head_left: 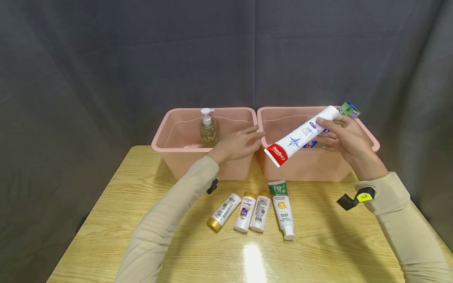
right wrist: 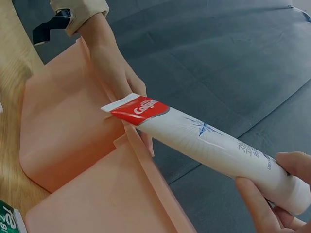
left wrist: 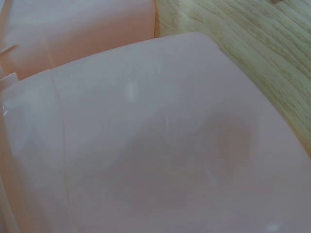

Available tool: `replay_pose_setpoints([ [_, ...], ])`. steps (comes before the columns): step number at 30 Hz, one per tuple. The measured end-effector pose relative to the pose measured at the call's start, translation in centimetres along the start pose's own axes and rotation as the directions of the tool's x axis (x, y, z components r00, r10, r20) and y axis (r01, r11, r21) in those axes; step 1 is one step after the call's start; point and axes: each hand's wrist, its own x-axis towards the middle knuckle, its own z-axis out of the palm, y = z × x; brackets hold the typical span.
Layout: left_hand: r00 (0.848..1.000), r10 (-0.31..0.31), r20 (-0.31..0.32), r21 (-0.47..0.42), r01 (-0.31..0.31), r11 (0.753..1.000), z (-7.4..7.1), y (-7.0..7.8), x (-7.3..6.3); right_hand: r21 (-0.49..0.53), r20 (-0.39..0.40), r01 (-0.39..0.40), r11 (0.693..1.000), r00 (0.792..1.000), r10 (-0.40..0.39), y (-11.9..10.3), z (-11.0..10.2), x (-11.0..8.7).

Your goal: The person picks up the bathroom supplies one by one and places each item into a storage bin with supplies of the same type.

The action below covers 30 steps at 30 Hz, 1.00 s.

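My right hand (head_left: 348, 137) pinches a white toothpaste tube (head_left: 301, 135) with a red end near its cap, thumb on top. The tube slants over the front rim of the right pink bin (head_left: 304, 169), red end low and toward the left. In the right wrist view, thumb and fingers grip the capped end of the tube (right wrist: 204, 141). My left hand (head_left: 238, 145) reaches over the left pink bin (head_left: 209, 165), fingers loosely extended near its right rim and holding nothing. The left wrist view shows only bin walls (left wrist: 160, 121) and table.
A pump bottle (head_left: 209, 131) stands in the left bin. A green and blue box (head_left: 349, 111) sticks up from the right bin, beside other partly hidden items. On the table lie gold-capped bottles (head_left: 224, 212), (head_left: 245, 212), (head_left: 260, 212) and a green-white toothpaste tube (head_left: 283, 210).
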Motion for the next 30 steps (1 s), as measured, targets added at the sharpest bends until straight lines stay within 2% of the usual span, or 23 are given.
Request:
replay_pose_setpoints([
  [10,1.0,-0.005,0.006,0.011,0.005,1.0,0.0,0.2,0.0,0.055,-0.017,-0.009,0.998,1.0,0.01,0.3,-0.1,0.5],
  [22,1.0,-0.007,0.012,0.023,0.007,1.0,0.1,0.0,0.1,0.222,-0.02,-0.007,0.975,1.0,0.011,0.7,-0.1,1.2],
  [30,0.999,-0.025,0.025,0.03,0.024,0.999,0.1,-0.1,0.0,0.303,-0.073,0.066,0.951,0.996,-0.046,1.0,0.2,1.9],
])
